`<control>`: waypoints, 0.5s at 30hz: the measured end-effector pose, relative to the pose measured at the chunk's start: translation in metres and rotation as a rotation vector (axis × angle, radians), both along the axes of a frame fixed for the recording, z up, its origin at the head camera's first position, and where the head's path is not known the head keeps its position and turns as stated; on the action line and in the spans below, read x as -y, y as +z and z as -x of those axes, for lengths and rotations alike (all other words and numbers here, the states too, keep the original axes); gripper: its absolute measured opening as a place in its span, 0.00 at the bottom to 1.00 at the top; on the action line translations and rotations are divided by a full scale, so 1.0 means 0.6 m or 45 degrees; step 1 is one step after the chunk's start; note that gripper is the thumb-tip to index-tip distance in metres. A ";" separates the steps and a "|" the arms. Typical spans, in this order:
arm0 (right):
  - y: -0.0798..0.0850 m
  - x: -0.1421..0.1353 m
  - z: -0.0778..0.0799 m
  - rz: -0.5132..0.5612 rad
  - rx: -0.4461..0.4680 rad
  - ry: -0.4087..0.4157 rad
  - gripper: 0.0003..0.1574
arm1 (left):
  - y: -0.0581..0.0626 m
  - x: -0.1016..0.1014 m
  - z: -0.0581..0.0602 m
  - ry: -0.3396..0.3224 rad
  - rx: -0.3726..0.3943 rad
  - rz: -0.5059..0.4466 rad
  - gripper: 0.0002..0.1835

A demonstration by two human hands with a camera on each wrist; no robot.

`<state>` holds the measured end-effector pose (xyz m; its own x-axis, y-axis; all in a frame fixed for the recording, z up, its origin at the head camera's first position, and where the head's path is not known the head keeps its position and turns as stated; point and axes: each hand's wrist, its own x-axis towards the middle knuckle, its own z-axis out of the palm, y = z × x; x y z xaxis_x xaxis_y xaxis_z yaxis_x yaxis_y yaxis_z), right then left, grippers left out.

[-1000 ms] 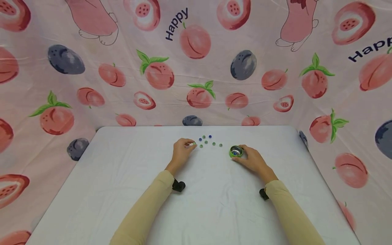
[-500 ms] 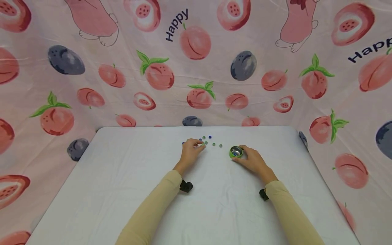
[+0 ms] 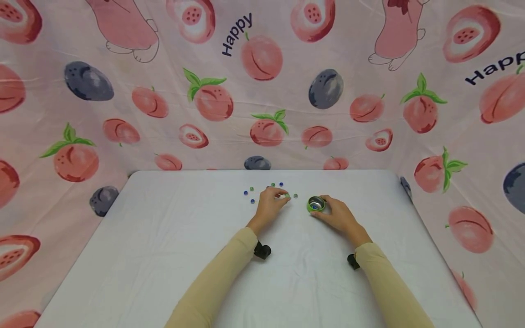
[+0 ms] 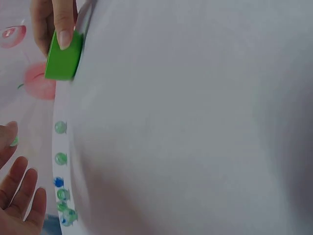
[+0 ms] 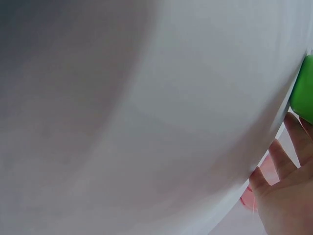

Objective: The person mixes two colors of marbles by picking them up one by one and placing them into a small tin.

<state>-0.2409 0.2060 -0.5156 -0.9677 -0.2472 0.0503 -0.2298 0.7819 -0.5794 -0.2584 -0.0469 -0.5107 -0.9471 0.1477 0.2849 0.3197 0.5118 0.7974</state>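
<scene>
Left hand [image 3: 268,204] is pinching a green marble [image 3: 287,196]; right hand [image 3: 337,212] is gripping a bowl [image 4: 66,63] already holding a blue marble [image 3: 315,207]. Loose marbles [image 3: 252,189] are remaining around left fingers [image 4: 24,193].

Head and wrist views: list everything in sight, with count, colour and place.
Table: one, white, middle and foreground.
Backdrop: number of pieces unclear, pink with fruit print, behind and beside the table.
Loose blue marbles: three plain in the head view, blue, toward the table's far edge.
Loose green marbles: three plain there, green, same area; others are partly or wholly hidden.
Bowl: one, green outside, metallic inside, right of the loose marbles.
Bowl contents: count unclear, blue showing, inside the bowl.
Black devices: two, black, one beside each sleeve.
Sleeves: two, pale yellow, reaching in from below.
Left grip: one, bare, pinching one green held marble.
Right grip: one, bare, holding the bowl.
</scene>
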 end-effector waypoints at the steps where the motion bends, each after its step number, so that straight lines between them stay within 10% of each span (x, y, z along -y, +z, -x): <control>1: 0.000 0.000 0.000 0.000 0.000 0.000 0.43 | 0.000 -0.004 0.000 -0.006 0.006 0.008 0.11; 15: -0.003 -0.002 0.002 0.007 -0.017 0.013 0.42 | -0.003 -0.054 0.003 -0.073 -0.010 0.016 0.10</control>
